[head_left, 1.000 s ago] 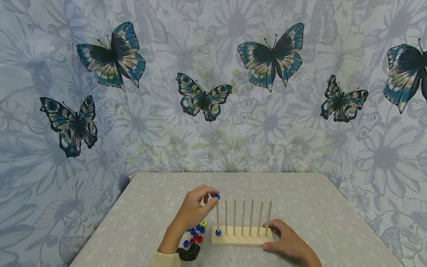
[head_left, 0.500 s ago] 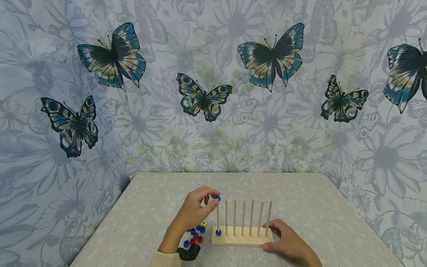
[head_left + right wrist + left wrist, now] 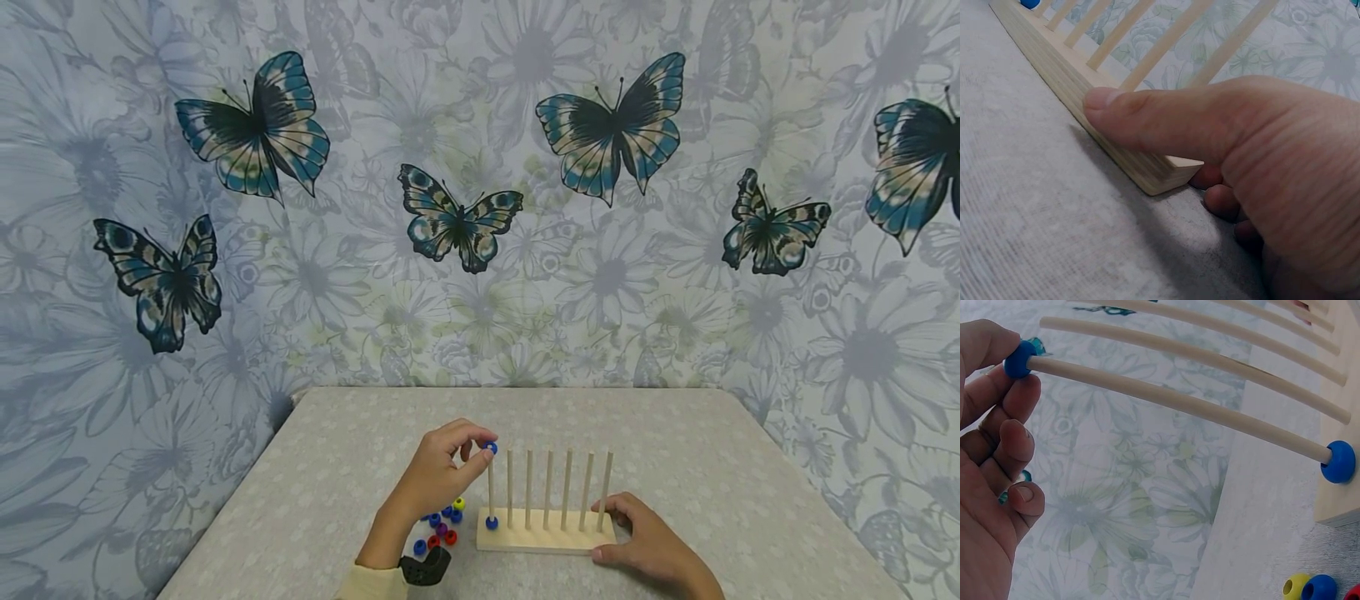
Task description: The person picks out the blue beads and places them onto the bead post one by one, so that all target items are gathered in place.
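My left hand pinches a blue bead between thumb and fingers at the top of the leftmost wooden peg. The peg's tip meets the bead's hole. A second blue bead sits at the foot of that same peg, on the wooden base. Several other upright pegs carry no beads. With thumb in front and fingers behind, my right hand grips the right end of the base; in the right wrist view its thumb lies along the base's long side.
Left of the base lie several loose beads: a yellow bead, a purple bead, red beads and blue beads. They rest on a pale patterned tablecloth. A butterfly-print wall rises behind the table.
The blue bead in my left hand has come down very slightly at the peg's top. My right hand keeps its grip on the base.
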The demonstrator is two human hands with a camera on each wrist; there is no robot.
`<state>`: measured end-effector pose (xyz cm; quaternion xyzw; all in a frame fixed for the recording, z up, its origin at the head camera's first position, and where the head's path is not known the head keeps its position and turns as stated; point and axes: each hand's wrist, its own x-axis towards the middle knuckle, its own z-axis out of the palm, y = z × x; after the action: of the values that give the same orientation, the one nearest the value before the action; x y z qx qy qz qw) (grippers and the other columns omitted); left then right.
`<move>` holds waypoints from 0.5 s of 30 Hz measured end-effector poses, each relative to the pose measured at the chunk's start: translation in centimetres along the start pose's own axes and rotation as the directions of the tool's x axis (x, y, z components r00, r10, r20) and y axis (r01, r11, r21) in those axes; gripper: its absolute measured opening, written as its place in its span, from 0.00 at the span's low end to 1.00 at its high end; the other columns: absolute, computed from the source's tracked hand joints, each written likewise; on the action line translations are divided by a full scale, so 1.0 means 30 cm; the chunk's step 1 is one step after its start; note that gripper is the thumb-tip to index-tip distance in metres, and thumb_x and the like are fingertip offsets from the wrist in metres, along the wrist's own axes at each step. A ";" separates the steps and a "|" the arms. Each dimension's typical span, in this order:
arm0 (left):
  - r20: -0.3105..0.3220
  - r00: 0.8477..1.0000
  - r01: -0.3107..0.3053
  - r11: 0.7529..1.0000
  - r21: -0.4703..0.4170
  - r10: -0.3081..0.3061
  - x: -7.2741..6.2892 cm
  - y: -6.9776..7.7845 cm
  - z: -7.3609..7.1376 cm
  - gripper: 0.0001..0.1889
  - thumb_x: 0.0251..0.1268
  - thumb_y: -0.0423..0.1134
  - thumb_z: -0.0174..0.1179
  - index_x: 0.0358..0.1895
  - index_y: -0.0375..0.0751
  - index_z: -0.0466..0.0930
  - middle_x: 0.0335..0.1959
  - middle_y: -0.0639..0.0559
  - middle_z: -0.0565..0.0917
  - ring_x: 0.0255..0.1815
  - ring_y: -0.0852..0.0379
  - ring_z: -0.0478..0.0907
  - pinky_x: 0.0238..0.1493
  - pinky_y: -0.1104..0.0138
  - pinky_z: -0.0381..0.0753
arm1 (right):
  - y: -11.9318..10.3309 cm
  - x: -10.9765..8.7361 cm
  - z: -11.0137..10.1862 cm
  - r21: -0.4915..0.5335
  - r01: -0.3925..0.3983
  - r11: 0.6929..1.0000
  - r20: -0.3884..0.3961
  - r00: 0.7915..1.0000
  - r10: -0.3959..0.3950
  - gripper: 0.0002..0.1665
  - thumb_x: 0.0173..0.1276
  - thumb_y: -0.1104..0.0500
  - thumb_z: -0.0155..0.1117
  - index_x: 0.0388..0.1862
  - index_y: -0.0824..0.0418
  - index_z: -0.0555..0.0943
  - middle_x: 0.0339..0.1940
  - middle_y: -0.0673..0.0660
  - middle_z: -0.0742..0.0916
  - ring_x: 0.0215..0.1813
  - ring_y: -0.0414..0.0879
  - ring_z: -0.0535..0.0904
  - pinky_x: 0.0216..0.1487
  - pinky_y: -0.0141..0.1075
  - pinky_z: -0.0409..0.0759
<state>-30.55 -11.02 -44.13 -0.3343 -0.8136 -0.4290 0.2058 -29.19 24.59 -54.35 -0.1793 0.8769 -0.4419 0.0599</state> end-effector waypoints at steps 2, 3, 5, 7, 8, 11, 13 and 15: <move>0.002 1.000 0.000 1.000 -0.001 0.000 -0.001 0.000 0.000 0.08 0.71 0.44 0.63 0.49 0.63 0.83 0.37 0.67 0.81 0.31 0.60 0.72 0.28 0.72 0.71 | -0.002 -0.001 0.000 0.000 -0.006 1.000 0.001 1.000 0.006 0.35 0.53 0.47 0.81 0.58 0.55 0.78 0.56 0.53 0.80 0.52 0.41 0.75 0.58 0.30 0.75; 0.004 1.000 0.001 1.000 0.001 -0.001 -0.001 0.000 0.001 0.08 0.71 0.44 0.63 0.49 0.63 0.83 0.37 0.67 0.81 0.31 0.60 0.72 0.28 0.72 0.71 | -0.002 -0.001 0.000 -0.004 -0.011 1.000 0.000 1.000 0.011 0.35 0.52 0.47 0.81 0.58 0.55 0.79 0.56 0.53 0.80 0.52 0.41 0.75 0.57 0.30 0.75; 0.009 1.000 0.008 1.000 0.009 -0.008 -0.002 -0.002 0.001 0.08 0.71 0.45 0.63 0.49 0.63 0.83 0.37 0.68 0.81 0.31 0.60 0.72 0.27 0.72 0.71 | -0.002 -0.001 -0.001 -0.008 -0.019 1.000 0.002 1.000 0.019 0.36 0.52 0.47 0.82 0.58 0.55 0.79 0.56 0.53 0.80 0.52 0.42 0.75 0.57 0.30 0.75; 0.011 1.000 0.011 1.000 0.019 -0.011 -0.002 -0.005 0.002 0.08 0.71 0.45 0.63 0.48 0.64 0.83 0.37 0.68 0.81 0.31 0.61 0.72 0.28 0.72 0.71 | -0.001 -0.001 -0.001 -0.017 -0.025 1.000 0.002 1.000 0.025 0.36 0.52 0.46 0.81 0.58 0.55 0.78 0.56 0.53 0.80 0.52 0.41 0.75 0.57 0.29 0.75; 0.012 1.000 0.013 1.000 0.023 -0.013 -0.002 -0.006 0.002 0.08 0.71 0.45 0.63 0.48 0.64 0.83 0.37 0.68 0.81 0.31 0.61 0.72 0.28 0.72 0.71 | -0.001 -0.001 -0.001 -0.015 -0.026 1.000 0.000 1.000 0.026 0.36 0.52 0.46 0.81 0.58 0.55 0.78 0.56 0.53 0.80 0.52 0.40 0.75 0.57 0.28 0.75; 0.012 1.000 0.017 1.000 0.024 -0.017 -0.001 -0.010 0.003 0.07 0.71 0.46 0.63 0.48 0.64 0.83 0.37 0.68 0.81 0.31 0.62 0.72 0.29 0.72 0.71 | 0.001 0.000 -0.002 -0.027 -0.024 0.999 -0.003 1.000 0.024 0.36 0.52 0.45 0.81 0.58 0.54 0.79 0.56 0.52 0.80 0.52 0.39 0.75 0.57 0.28 0.74; 0.012 1.000 0.020 1.000 0.021 -0.020 -0.001 -0.012 0.003 0.07 0.71 0.46 0.63 0.48 0.64 0.83 0.37 0.68 0.81 0.31 0.63 0.71 0.29 0.72 0.71 | -0.001 0.000 -0.002 -0.032 -0.023 0.999 -0.006 1.000 0.023 0.36 0.52 0.44 0.81 0.57 0.53 0.79 0.56 0.52 0.80 0.51 0.38 0.75 0.58 0.28 0.75; 0.013 1.000 0.024 1.000 0.015 -0.024 -0.001 -0.013 0.003 0.07 0.71 0.46 0.63 0.48 0.64 0.83 0.37 0.68 0.81 0.31 0.63 0.71 0.28 0.71 0.71 | 0.000 0.000 -0.002 -0.042 -0.022 0.999 -0.006 1.000 0.022 0.35 0.52 0.44 0.81 0.57 0.53 0.79 0.55 0.52 0.80 0.51 0.38 0.75 0.58 0.29 0.74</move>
<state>-30.82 -11.13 -44.43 -0.3258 -0.8219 -0.4232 0.1980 -29.21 24.62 -54.30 -0.1696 0.8880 -0.4233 0.0584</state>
